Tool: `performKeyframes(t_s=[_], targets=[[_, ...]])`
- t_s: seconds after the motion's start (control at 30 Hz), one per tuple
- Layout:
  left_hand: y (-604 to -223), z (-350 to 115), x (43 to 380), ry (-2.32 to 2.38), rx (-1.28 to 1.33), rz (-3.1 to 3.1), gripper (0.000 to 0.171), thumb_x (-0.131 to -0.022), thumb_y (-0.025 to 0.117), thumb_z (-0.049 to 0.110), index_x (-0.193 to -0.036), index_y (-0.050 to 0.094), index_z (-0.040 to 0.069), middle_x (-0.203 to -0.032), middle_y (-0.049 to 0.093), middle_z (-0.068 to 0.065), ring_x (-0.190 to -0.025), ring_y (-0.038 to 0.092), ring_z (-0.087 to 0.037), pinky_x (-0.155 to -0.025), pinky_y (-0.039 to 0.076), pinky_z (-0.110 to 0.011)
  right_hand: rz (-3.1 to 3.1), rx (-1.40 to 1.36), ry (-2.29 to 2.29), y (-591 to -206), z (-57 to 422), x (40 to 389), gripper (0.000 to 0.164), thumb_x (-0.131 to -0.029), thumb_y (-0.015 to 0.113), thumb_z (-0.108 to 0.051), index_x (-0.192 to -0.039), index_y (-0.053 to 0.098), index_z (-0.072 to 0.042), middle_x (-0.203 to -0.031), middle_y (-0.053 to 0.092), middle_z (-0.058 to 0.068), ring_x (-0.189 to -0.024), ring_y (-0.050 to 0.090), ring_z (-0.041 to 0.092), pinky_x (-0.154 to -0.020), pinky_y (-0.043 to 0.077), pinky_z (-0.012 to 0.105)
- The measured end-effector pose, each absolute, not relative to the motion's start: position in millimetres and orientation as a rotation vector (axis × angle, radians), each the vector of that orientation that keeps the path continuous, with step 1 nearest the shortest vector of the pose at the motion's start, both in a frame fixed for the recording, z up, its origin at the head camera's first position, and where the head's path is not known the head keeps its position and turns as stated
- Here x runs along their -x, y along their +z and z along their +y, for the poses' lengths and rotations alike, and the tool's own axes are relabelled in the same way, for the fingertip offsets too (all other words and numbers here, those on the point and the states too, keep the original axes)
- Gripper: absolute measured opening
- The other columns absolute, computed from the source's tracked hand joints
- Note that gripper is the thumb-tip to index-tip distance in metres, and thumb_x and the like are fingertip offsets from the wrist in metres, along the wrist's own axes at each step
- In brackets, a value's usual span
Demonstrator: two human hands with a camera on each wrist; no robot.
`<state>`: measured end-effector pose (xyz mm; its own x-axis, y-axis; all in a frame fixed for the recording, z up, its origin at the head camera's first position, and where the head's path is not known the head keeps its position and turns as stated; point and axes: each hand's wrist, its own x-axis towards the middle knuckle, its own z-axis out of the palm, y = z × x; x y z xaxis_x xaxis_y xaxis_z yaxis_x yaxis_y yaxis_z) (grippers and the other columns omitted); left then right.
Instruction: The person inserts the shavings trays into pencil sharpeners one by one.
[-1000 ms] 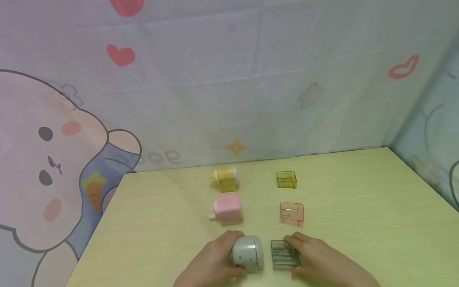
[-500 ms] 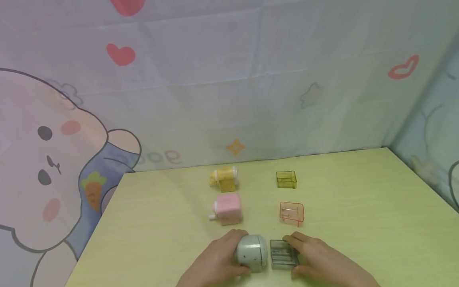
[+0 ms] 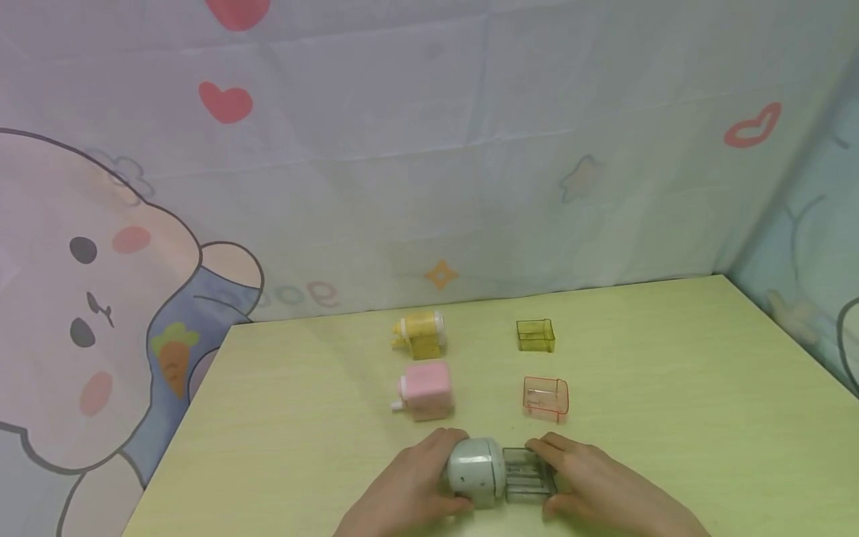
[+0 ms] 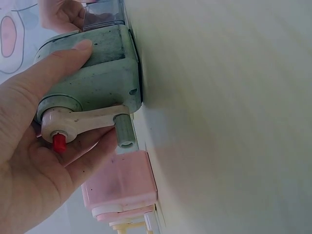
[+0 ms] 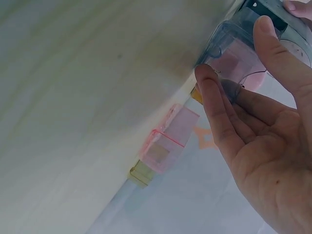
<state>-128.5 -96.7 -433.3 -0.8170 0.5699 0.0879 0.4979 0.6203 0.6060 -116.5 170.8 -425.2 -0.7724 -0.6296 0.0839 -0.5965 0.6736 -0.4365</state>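
My left hand (image 3: 419,481) grips a grey-green hand-crank pencil sharpener (image 3: 475,470) at the table's front. In the left wrist view its thumb lies along the sharpener's side, and the pale crank handle (image 4: 92,119) with a red tip faces the palm. My right hand (image 3: 584,477) holds a see-through grey shavings drawer (image 3: 526,477) between thumb and fingers. The drawer's left end meets the sharpener's right side. In the right wrist view the drawer (image 5: 226,41) lies right at the sharpener's dark opening (image 5: 265,14).
Behind the hands stand a pink sharpener (image 3: 428,389) and a yellow sharpener (image 3: 423,333). To their right lie a clear red-edged drawer (image 3: 546,397) and a clear olive-yellow drawer (image 3: 535,335). A printed cloth (image 3: 376,186) hangs along the table's back edge.
My left hand has moved the grey-green sharpener rightward up to the drawer, closing the gap. The right hand with the drawer has shifted slightly left. The other sharpeners and drawers have stayed put.
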Motion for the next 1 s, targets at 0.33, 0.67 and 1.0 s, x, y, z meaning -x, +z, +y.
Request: performKeyframes(t_s=[0.33, 0.67, 1.0], targets=[[-431.7, -94.2, 128.6, 0.952, -0.925, 2.726, 0.062, -0.065, 0.078, 0.028, -0.117, 0.044, 0.030, -0.102, 0.053, 0.015, -0.084, 0.050, 0.000, -0.075, 0.050, -0.027, 2.784, 1.030, -0.723, -424.7, 167.0, 118.1, 0.059, -0.070, 0.072, -0.029, -0.119, 0.050, -0.004, -0.104, 0.054, -0.001, -0.076, 0.048, 0.004, -0.069, 0.051, 0.029], [-431.9, -92.3, 129.2, 0.945, -1.019, 2.746, 0.065, -0.064, 0.078, 0.027, -0.118, 0.044, 0.028, -0.102, 0.052, 0.013, -0.083, 0.049, 0.000, -0.074, 0.049, -0.023, 2.726, 0.990, -0.740, -424.5, 166.2, 118.3, 0.060, -0.073, 0.069, -0.036, -0.121, 0.050, -0.005, -0.107, 0.055, 0.000, -0.078, 0.049, 0.004, -0.070, 0.052, 0.031], [-431.9, -91.4, 130.4, 0.943, -1.012, 2.744, 0.064, -0.064, 0.078, 0.027, -0.118, 0.044, 0.027, -0.101, 0.052, 0.014, -0.081, 0.049, 0.000, -0.072, 0.049, -0.022, 2.705, 0.964, -0.722, -424.1, 162.9, 119.8, 0.059, -0.074, 0.069, -0.034, -0.122, 0.050, -0.006, -0.110, 0.055, -0.001, -0.082, 0.050, 0.006, -0.073, 0.052, 0.034]])
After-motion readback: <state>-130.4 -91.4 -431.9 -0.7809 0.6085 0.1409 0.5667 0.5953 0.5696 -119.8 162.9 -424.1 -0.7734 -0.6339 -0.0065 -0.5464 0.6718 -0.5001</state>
